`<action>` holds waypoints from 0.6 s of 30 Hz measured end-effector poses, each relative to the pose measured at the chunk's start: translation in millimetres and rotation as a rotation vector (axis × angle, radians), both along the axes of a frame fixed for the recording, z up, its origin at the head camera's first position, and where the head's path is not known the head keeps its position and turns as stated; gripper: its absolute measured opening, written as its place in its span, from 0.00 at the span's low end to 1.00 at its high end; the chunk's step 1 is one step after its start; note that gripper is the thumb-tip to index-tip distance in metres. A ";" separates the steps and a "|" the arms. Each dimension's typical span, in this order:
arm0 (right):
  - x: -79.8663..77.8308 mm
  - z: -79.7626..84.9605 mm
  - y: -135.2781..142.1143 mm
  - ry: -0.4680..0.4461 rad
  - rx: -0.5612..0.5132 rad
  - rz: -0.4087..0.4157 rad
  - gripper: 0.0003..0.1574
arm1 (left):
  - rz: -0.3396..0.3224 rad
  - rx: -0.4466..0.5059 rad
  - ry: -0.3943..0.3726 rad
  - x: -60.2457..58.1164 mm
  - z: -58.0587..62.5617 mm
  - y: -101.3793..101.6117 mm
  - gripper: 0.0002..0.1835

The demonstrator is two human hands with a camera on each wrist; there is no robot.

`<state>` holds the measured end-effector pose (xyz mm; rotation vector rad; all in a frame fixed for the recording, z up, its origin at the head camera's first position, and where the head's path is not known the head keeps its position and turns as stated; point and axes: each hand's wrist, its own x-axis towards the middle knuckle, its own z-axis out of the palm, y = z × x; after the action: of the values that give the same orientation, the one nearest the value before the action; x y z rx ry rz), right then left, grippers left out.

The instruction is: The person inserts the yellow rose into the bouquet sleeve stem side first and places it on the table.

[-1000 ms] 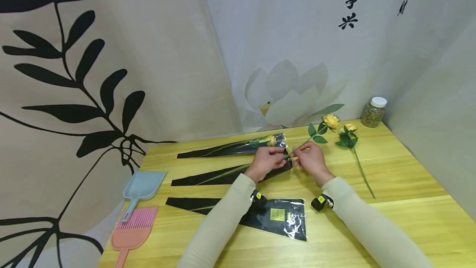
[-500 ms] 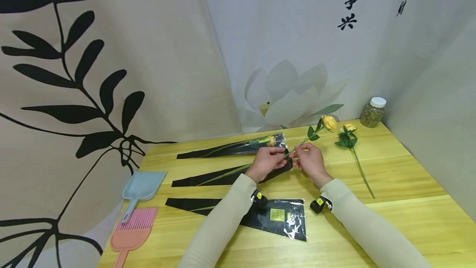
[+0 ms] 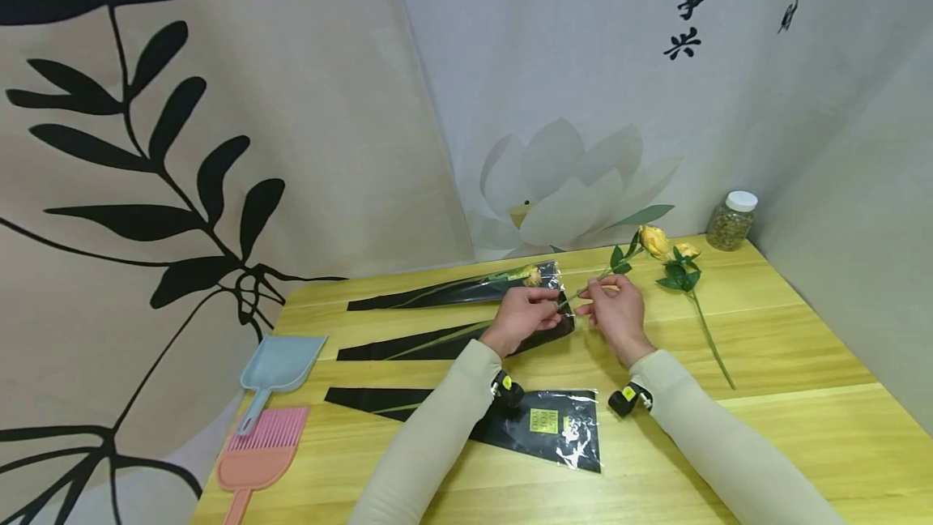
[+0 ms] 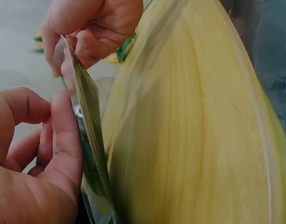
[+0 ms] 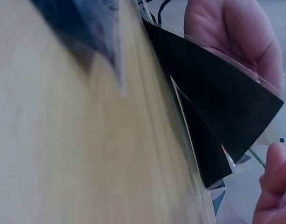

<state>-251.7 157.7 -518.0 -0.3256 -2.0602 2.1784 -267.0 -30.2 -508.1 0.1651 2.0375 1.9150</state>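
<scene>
A person's right hand [image 3: 615,314] is pinching the green stem [image 3: 574,297] of a yellow rose [image 3: 653,241] between thumb and fingertips. The rose is slanting above the bench [image 3: 802,436], its bloom and leaves pointing to the far right, its lower end running into the right-hand mouth of the middle black wrapper [image 3: 446,347]. The left hand [image 3: 521,318] is holding that wrapper at its mouth, fingers bending and tips closing in a pinch; whether the stem is also caught between them I cannot tell. In the right wrist view, the wrapper's wide dark end is standing tilted in front of the left palm.

On the far side, a second wrapper [image 3: 466,290] is lying with a yellow rose inside, bloom to the right. On the near side, a third wrapper [image 3: 535,426] is lying flat, showing its yellow-green label [image 3: 543,420] and passing partly under the left forearm. To the right of the hands, a loose rose [image 3: 681,274] is resting with its stem pointing nearer. A white-lidded jar [image 3: 730,222] is standing at the far right corner. At the left edge, a blue dustpan [image 3: 286,363] is lying with its handle reaching a pink, toothed pan [image 3: 258,464].
</scene>
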 end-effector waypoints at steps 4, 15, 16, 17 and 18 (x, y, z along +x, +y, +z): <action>0.7 0.7 1.7 0.007 -0.011 -0.007 0.08 | -0.004 -0.006 0.012 -0.5 -1.1 -1.4 0.16; 5.3 0.3 4.3 -0.019 0.059 0.023 0.13 | -0.028 0.018 0.043 0.3 -5.0 -5.6 0.18; 5.4 -0.3 4.4 -0.019 0.068 0.028 0.14 | -0.028 0.020 0.043 0.3 -4.9 -5.4 0.18; 5.5 -0.6 4.2 -0.019 0.074 0.033 0.16 | -0.028 0.020 0.044 0.2 -4.9 -5.2 0.18; 5.6 -0.6 3.9 -0.016 0.077 0.039 0.18 | -0.027 0.022 0.043 0.2 -4.7 -4.8 0.18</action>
<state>-246.1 161.5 -518.6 -0.2980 -2.1706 2.1176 -266.8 -35.0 -512.8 0.2403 2.0323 1.9340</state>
